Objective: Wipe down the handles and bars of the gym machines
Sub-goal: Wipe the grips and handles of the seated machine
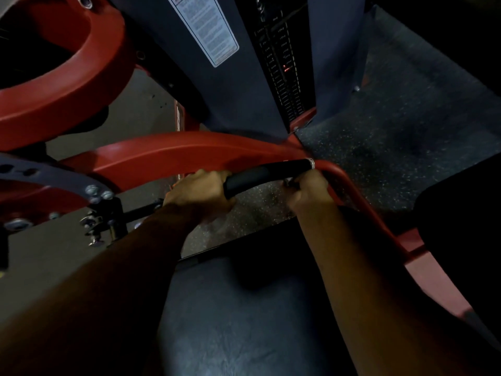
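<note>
A black rubber handle (pixel 267 173) sits on a bent red bar (pixel 360 204) of a red gym machine, at the middle of the view. My left hand (pixel 199 192) grips the handle's lower left end, fingers curled round it. My right hand (pixel 309 192) is at the handle's other end, beside its metal ring, with fingers curled round the red bar. The dim light hides whether either hand holds a cloth; a faint pale blur shows under the left hand.
A dark padded seat (pixel 244 321) lies under my forearms. Behind the handle run a curved red frame arm (pixel 173 153), a grey column with a white label (pixel 206 25) and the weight stack (pixel 283 77). Bolted grey brackets (pixel 95 191) are at left, speckled rubber floor (pixel 393 126) at right.
</note>
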Demonstrator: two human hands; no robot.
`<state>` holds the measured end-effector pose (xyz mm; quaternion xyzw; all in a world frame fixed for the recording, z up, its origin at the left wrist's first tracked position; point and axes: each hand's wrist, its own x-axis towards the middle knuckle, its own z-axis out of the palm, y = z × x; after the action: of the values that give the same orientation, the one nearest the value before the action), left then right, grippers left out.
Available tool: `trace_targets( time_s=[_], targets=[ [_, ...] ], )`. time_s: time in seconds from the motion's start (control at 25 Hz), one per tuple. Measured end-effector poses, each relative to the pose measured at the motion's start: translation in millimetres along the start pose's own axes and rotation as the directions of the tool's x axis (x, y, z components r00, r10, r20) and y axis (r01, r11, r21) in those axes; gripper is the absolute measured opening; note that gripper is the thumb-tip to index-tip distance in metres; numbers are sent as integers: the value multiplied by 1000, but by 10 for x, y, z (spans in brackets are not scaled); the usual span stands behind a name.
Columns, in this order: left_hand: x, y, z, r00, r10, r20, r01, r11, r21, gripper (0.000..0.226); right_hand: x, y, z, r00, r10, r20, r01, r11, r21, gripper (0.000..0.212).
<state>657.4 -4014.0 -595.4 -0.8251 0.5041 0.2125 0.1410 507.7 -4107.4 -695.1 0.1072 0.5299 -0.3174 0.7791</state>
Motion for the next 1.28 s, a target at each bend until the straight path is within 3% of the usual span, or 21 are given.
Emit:
trace_targets(
  time_s=[0.12, 0.2, 0.32, 0.48, 0.64, 0.72, 0.76, 0.8, 0.84, 0.88, 0.92, 0.96, 1.04, 1.12, 1.28],
  targets=[
    [-10, 16, 6, 1000, 8, 8, -8, 1000, 4, 23, 136, -100, 15, 998, 6, 55, -19, 967, 254, 36],
    [-6, 9, -6, 1000, 9, -2, -9, 1000, 8, 21, 158, -134, 47, 998, 5, 66, -25, 951, 307, 39],
    [-4, -3, 0, 1000, 7, -7, -7, 1000, 2, 19, 44, -81, 17, 992, 26, 125, -55, 970, 239, 46],
    [-7, -4, 7, 1000, 29, 4, -29, 999, -40, 14, -205, -35, 0, 977, 72, 200, -105, 982, 160, 38],
    [-1, -9, -3, 1000, 25, -1, -25, 999, -39, 18, -361, 49, -152, 928, 158, 337, -137, 987, -83, 44],
    [-6, 8, -10, 1000, 12, 29, -11, 998, -54, 14, -446, -13, -275, 941, 125, 315, -49, 970, -239, 32],
    [-13, 19, -19, 999, 6, 40, -4, 999, -53, 13, -484, -72, -308, 959, 31, 281, 62, 947, -315, 25],
    [-17, 23, -27, 999, 1, 48, 1, 999, -45, 13, -472, -140, -305, 961, -133, 242, 226, 882, -413, 21],
    [-20, 26, -37, 998, -4, 57, 6, 999, -36, 15, -450, -215, -277, 906, -351, 236, 423, 735, -530, 22],
    [-27, 32, -54, 998, -9, 64, 11, 999, -34, 19, -364, -277, -226, 790, -533, 302, 584, 505, -635, 25],
    [-39, 38, -72, 997, -14, 72, 17, 999, -36, 22, -311, -327, -156, 678, -589, 438, 665, 240, -707, 29],
    [-52, 43, -89, 997, -16, 80, 19, 999, -38, 24, -250, -354, -79, 629, -513, 583, 676, -8, -737, 34],
    [-73, 50, -116, 994, -6, 110, 10, 999, -42, 27, -129, -350, 20, 708, -177, 684, 614, -325, -720, 45],
    [-95, 71, -137, 992, 14, 124, -8, 999, -42, 30, -175, -372, 78, 782, -12, 623, 548, -462, -698, 53],
    [-128, 68, -170, 993, 24, 113, -18, 998, -62, 33, -239, -359, 165, 841, -21, 540, 484, -418, -769, 65]
  ],
)
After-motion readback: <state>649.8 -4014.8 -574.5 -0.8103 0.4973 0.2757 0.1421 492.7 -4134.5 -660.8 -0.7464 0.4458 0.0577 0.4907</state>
